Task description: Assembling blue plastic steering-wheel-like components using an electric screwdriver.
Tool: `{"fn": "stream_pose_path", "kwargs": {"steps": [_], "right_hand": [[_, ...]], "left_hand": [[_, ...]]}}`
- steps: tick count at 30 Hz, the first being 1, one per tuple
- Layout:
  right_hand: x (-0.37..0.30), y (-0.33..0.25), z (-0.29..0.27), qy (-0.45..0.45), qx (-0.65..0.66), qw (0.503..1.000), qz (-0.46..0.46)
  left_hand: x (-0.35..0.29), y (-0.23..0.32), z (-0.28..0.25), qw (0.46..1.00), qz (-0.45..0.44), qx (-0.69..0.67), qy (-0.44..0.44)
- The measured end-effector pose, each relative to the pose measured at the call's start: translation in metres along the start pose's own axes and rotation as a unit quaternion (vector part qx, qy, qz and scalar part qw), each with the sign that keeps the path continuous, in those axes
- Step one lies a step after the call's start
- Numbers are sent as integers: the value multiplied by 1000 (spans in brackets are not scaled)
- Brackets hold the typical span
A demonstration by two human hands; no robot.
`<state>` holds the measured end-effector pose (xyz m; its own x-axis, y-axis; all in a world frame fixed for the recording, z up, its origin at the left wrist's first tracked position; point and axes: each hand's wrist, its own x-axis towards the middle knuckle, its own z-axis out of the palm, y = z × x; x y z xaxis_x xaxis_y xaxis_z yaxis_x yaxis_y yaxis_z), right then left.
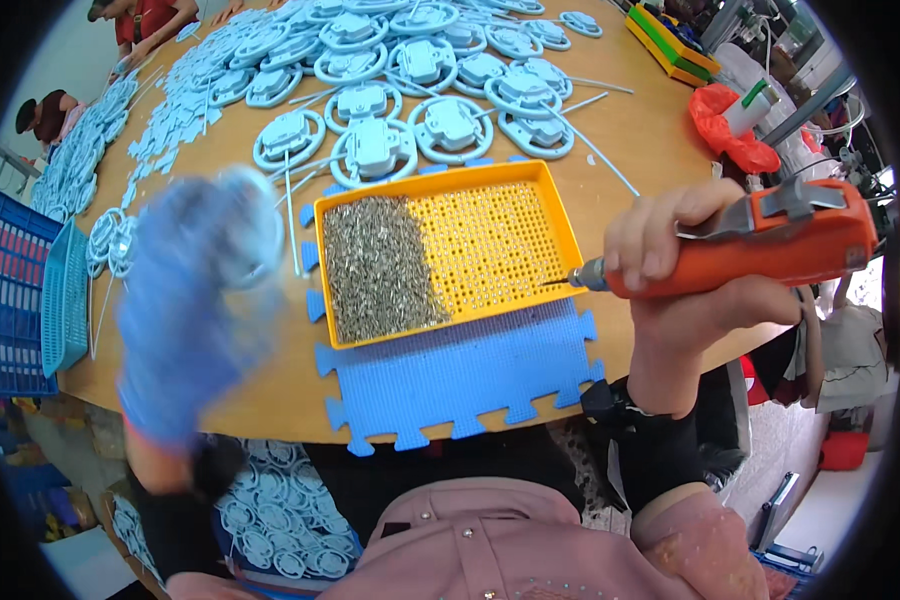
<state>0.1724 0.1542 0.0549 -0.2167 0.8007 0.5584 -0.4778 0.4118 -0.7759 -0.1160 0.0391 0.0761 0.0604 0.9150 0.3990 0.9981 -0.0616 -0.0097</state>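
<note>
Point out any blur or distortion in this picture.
Head view: motion blur smears the blue-gloved left hand and its pale-blue round part; the orange power screwdriver in the right hand looks fairly crisp; fisheye bending curves the table edge.

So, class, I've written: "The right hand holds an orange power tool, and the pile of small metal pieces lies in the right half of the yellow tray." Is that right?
Not quite: the head view shows the pile of small metal pieces in the left half of the yellow tray. The right hand does hold an orange power tool.
</note>
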Motion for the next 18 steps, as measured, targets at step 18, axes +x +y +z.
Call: {"fn": "stream_pose_path", "kwargs": {"steps": [18], "right_hand": [[-59, -13, 69, -177, 10, 964, 196]], "left_hand": [[-105, 123, 72, 967, -114, -227, 17]]}}
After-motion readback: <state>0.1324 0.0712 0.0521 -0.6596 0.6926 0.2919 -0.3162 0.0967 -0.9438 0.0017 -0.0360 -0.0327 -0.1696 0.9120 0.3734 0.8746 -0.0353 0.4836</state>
